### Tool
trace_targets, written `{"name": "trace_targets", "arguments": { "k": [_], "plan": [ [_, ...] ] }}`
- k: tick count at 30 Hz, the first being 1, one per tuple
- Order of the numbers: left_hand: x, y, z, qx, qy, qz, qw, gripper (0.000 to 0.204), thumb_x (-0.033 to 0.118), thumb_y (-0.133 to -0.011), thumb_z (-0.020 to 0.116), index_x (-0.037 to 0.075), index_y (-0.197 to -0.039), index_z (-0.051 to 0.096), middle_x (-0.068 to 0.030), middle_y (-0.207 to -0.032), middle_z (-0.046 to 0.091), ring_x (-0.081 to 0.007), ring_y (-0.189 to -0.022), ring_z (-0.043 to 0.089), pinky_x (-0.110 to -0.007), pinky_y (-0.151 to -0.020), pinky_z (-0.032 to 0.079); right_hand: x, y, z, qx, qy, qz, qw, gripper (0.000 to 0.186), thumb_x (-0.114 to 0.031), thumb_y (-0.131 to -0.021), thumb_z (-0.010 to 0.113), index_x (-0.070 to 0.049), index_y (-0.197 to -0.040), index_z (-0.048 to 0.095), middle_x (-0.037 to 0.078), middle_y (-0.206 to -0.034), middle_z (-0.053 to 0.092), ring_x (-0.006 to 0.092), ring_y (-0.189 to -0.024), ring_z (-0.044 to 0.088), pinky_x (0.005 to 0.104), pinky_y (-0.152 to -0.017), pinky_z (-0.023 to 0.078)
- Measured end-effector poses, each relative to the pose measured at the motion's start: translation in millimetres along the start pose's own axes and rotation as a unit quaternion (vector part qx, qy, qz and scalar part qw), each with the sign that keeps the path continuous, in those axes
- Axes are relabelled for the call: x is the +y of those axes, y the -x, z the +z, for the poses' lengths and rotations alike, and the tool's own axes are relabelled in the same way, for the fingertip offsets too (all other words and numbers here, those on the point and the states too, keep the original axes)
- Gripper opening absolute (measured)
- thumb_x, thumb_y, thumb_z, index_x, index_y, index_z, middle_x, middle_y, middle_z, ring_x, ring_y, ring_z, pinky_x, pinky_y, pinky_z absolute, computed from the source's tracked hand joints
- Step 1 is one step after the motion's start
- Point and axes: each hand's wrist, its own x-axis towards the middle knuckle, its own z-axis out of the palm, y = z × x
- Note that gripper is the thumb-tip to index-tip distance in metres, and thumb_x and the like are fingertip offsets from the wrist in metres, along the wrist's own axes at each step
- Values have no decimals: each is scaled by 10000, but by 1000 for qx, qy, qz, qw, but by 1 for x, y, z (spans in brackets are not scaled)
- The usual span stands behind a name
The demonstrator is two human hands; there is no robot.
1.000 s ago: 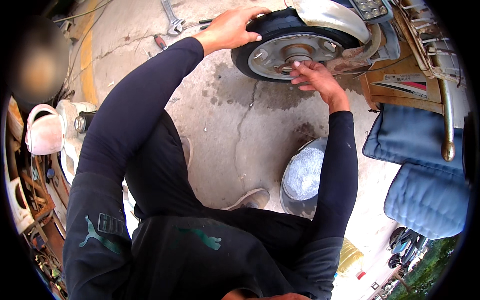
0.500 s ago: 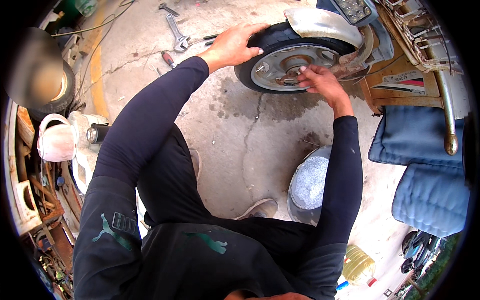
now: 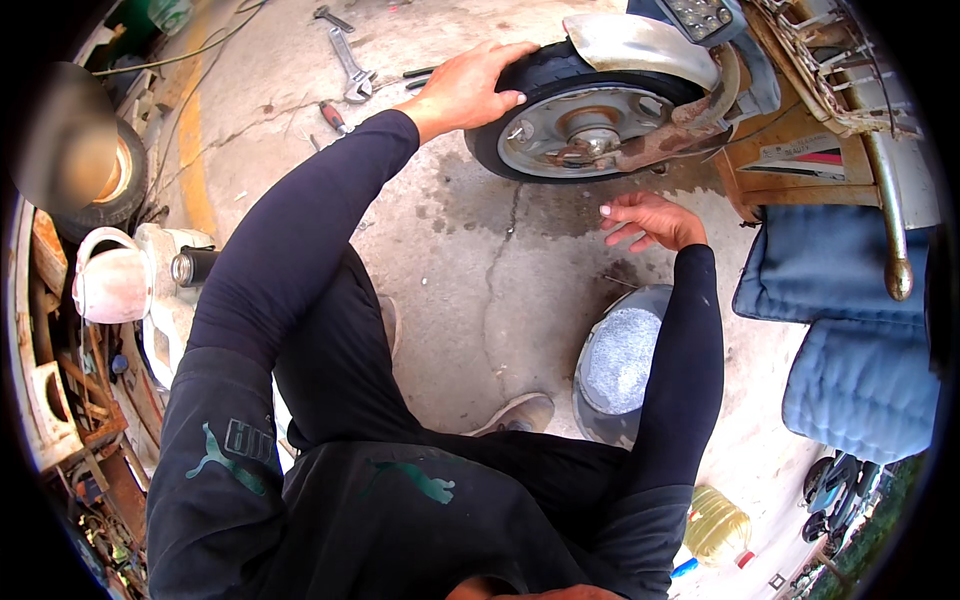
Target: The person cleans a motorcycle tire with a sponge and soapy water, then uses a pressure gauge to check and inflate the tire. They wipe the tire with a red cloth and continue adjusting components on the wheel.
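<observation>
My left hand [image 3: 470,88] rests on the black tyre [image 3: 548,72] of a scooter's wheel, its fingers stretched over the tread and the thumb apart. The wheel's grey, dirty rim [image 3: 545,122] has a hub with an axle nut [image 3: 597,143] at its middle, joined by a rusty arm [image 3: 660,143]. A dented silver mudguard [image 3: 640,45] covers the tyre's top. Over the wet patch of concrete, below the wheel, my right hand [image 3: 652,221] hangs in the air with fingers loosely apart and nothing visible in them.
An adjustable wrench [image 3: 350,66], a smaller wrench [image 3: 334,18] and a red-handled screwdriver [image 3: 332,117] lie left of the wheel. A bucket of greyish water [image 3: 622,360] stands by my right forearm. Blue padded covers [image 3: 860,390] hang at right; a yellow-liquid bottle [image 3: 718,527] lies lower right.
My right hand has left the wheel's hub and moved down toward me, so the axle nut now shows. My left hand stays on the tyre.
</observation>
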Motion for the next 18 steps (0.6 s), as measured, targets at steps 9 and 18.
{"name": "trace_targets", "arguments": {
  "k": [9, 18],
  "plan": [
    [9, 0, -6, -24, 27, -16, 999, 621, 208, -811, 698, 159, -1391, 484, -160, -1209, 566, -348, -1134, 561, -428, -957, 464, 115, -52, -19, 223, 15, 44, 974, 300, -320, -858, 688, -32, -939, 671, 57, -834, 665, 162, -704, 660, 325, -572, 512],
    [16, 0, -10, -27, 16, -16, 999, 633, 220, -807, 691, 164, -1399, 474, -152, -1228, 562, -335, -1157, 548, -416, -970, 459, 158, -61, -22, 289, 48, 8, 956, 200, -228, -874, 649, -32, -892, 689, 40, -752, 648, 164, -588, 619, 300, -479, 468]
  ]
}}
